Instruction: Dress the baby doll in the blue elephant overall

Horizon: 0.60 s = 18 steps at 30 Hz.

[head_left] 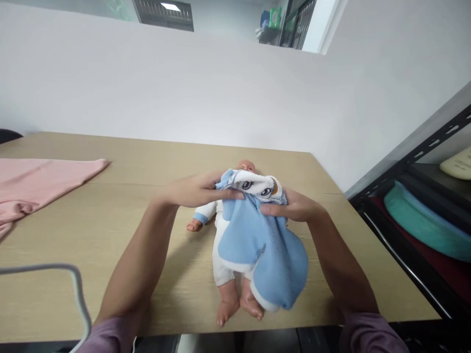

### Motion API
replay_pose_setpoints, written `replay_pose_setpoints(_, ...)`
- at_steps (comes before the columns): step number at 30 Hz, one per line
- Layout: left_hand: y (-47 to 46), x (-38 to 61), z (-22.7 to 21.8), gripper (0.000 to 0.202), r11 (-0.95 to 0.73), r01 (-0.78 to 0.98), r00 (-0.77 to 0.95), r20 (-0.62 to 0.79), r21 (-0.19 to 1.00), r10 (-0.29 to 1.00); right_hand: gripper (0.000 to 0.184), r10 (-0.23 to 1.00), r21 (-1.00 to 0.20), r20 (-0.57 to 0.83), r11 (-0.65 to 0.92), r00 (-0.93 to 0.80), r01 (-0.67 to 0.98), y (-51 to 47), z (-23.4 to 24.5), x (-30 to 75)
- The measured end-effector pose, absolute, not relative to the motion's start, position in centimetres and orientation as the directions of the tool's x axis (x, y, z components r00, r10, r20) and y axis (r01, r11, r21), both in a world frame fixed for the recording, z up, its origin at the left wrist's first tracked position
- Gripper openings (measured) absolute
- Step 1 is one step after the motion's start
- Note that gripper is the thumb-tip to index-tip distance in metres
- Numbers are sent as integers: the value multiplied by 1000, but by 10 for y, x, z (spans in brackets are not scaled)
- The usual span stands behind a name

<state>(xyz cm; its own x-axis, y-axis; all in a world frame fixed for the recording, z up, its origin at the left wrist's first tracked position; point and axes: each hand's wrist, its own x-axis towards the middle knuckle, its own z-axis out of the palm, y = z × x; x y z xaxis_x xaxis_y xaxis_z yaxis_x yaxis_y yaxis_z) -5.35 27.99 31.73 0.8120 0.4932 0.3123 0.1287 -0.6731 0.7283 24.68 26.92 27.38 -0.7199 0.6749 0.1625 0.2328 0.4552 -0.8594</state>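
Observation:
A baby doll [226,274] in white clothes lies on its back on the wooden table [147,162], feet toward me. Above its chest and head hangs a light blue fleece garment [265,245] with a white collar printed with cartoon eyes. My left hand [195,190] grips the garment's top left edge, fingers closed on the fabric. My right hand [294,206] pinches the top right edge. The doll's head [246,164] peeks out just beyond the garment, and one doll arm [200,218] sticks out to the left.
A pink cloth [37,184] lies at the table's left. A grey wire hanger [73,284] rests near the front left edge. A black metal shelf [423,152] stands to the right, holding a teal cushion [423,223]. A white wall runs behind the table.

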Motion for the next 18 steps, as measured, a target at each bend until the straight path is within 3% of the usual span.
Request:
replay_pose_setpoints(5, 285, -48, 314, 30, -647, 49, 819, 340, 761, 463, 77, 508, -895, 61, 409, -859, 178, 279, 263, 251)
replay_pose_setpoints(9, 290, -56, 311, 42, -554, 0, 901, 241, 832, 362, 71, 591, -958, 85, 271, -802, 98, 284, 254, 252)
replay_pose_setpoints(14, 297, -62, 308, 34, -461, -51, 904, 238, 886, 356, 69, 696, -982, 97, 182, -712, 44, 281, 246, 252)
replay_pose_setpoints(18, 298, -59, 305, 36, -465, -60, 862, 281, 883, 422, 68, 639, -976, 72, 205, -766, 79, 276, 247, 244)
